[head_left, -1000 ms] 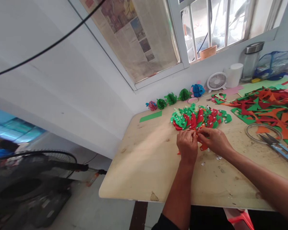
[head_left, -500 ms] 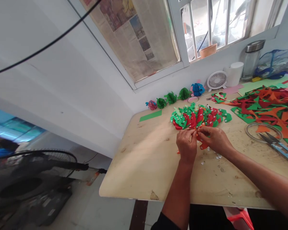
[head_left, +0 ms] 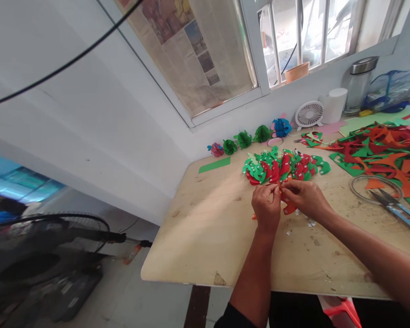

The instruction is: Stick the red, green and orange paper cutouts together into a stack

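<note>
My left hand (head_left: 267, 204) and my right hand (head_left: 304, 196) meet over the table, fingertips pinched together around an orange paper cutout (head_left: 289, 207). Part of the cutout hangs below the right fingers; the rest is hidden by the hands. Just beyond the fingers lies a heap of red and green paper cutouts (head_left: 275, 168), many with small white patches on them. Tiny white paper scraps (head_left: 310, 223) are scattered on the table near the right wrist.
A wooden table (head_left: 198, 237) carries a pile of coloured paper offcuts (head_left: 389, 150) at right. Scissors (head_left: 396, 212) and a tape-like ring (head_left: 376, 189) lie before it. Folded paper figures (head_left: 244, 139), a small white fan (head_left: 309, 115) and a glass bottle (head_left: 358, 86) stand along the wall.
The hands stay almost in place, still pinched together. The hanging part of the orange cutout has shifted slightly beneath the fingers.
</note>
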Motion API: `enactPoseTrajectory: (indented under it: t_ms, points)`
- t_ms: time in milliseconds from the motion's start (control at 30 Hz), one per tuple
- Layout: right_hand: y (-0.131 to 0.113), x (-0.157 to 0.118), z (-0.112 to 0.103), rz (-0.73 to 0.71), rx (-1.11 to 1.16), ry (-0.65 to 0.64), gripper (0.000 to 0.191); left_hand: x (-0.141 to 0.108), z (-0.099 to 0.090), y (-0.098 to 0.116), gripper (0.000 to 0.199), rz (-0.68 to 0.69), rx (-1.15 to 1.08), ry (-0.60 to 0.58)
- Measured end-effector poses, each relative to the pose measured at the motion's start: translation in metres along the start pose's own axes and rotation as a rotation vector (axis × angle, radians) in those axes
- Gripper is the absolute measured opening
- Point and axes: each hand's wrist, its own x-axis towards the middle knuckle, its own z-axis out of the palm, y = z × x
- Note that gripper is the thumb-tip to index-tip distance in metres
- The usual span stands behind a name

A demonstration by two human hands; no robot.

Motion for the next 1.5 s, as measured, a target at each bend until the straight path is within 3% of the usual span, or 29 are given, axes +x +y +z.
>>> enactPoseTrajectory:
  t_ms: [233, 567, 833, 1167, 1500]
  points:
    - [-0.002, -0.001, -0.001, -0.001, -0.037, -0.008, 0.021, 0.0, 0.0, -0.001, 0.012, -0.024, -0.05, -0.013]
    - [-0.006, -0.004, 0.0, -0.085, -0.14, 0.002, 0.023, -0.002, 0.001, -0.001, 0.013, 0.04, 0.053, 0.026]
    - [-0.006, -0.003, -0.002, -0.038, -0.089, 0.01, 0.023, -0.001, 0.0, 0.0, 0.013, 0.0, -0.024, -0.002]
    - [-0.007, -0.005, -0.001, -0.102, -0.135, 0.022, 0.023, -0.001, 0.0, 0.003, 0.014, -0.002, -0.004, 0.024]
    - [-0.01, -0.003, -0.003, 0.061, 0.027, -0.042, 0.021, 0.0, -0.001, 0.004, 0.014, -0.309, -0.266, 0.011]
